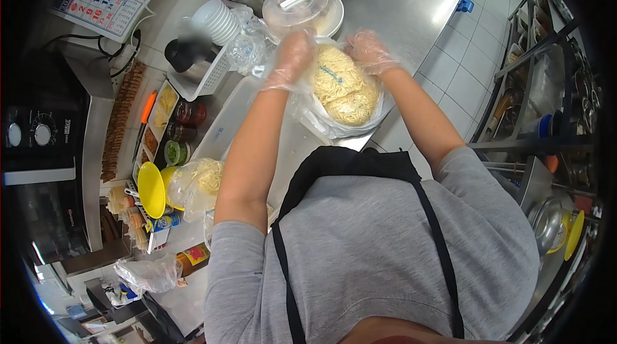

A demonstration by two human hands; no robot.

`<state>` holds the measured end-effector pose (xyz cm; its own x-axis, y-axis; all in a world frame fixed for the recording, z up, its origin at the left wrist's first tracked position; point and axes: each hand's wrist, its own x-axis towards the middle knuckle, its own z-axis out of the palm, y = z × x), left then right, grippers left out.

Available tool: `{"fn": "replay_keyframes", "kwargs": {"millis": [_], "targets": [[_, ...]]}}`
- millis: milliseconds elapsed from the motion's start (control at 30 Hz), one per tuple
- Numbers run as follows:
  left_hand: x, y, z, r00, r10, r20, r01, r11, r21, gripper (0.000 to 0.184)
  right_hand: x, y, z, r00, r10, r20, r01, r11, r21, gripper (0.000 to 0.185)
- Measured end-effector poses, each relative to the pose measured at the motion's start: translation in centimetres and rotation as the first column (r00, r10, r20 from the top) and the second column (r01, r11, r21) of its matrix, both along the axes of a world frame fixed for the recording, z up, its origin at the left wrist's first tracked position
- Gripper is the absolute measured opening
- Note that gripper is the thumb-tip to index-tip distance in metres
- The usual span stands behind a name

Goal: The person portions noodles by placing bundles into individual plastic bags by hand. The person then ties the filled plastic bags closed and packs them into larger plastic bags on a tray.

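Observation:
A clear plastic bag (302,112) full of pale yellow noodles (344,87) lies at the edge of the steel counter, with blue print over the noodles. Both my hands wear thin clear plastic gloves. On the bag's left upper side, my left hand (297,58) has its fingers curled at the plastic edge. My right hand (371,51) is closed at the bag's upper right edge. The fingertips of both hands are partly hidden by glove and bag. Just beyond my left hand stands a plate (335,16) under a clear domed cover (295,6).
White stacked bowls (215,21) and a white basket (204,77) stand left of the bag. Nearer are jars (189,112), a yellow bowl (152,190) and another bag of noodles (204,177). Shelving (540,74) runs along the right, across the tiled floor (459,64).

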<state>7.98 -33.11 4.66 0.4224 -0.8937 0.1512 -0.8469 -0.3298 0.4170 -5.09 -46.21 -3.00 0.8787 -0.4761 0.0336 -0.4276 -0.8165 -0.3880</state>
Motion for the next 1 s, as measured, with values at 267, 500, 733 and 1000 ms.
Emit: {"fn": "replay_keyframes", "kwargs": {"millis": [267,500,733,1000], "targets": [[-1.7,1.9,3.5,0.845,0.050,-0.533,-0.239,0.926,-0.293,0.030,-2.1,-1.8,2.4,0.918,-0.176,0.355,0.248,0.954,-0.168,0.024],[3.8,5.8,0.8,0.939,0.213,-0.271,-0.306,0.875,-0.375,0.030,-3.4,-5.5,1.0,0.934,-0.340,0.108,0.343,0.939,-0.010,0.024],[7.3,5.1,-2.9,0.864,0.363,-0.350,-0.452,0.865,-0.219,0.028,-1.8,-2.4,3.6,0.964,-0.184,0.191,0.123,0.948,0.294,0.064],[-2.9,4.7,2.0,0.906,0.030,0.422,0.055,0.981,-0.189,0.035,-1.4,-1.7,4.9,0.953,-0.289,0.087,0.065,0.477,0.876,0.087]]}}
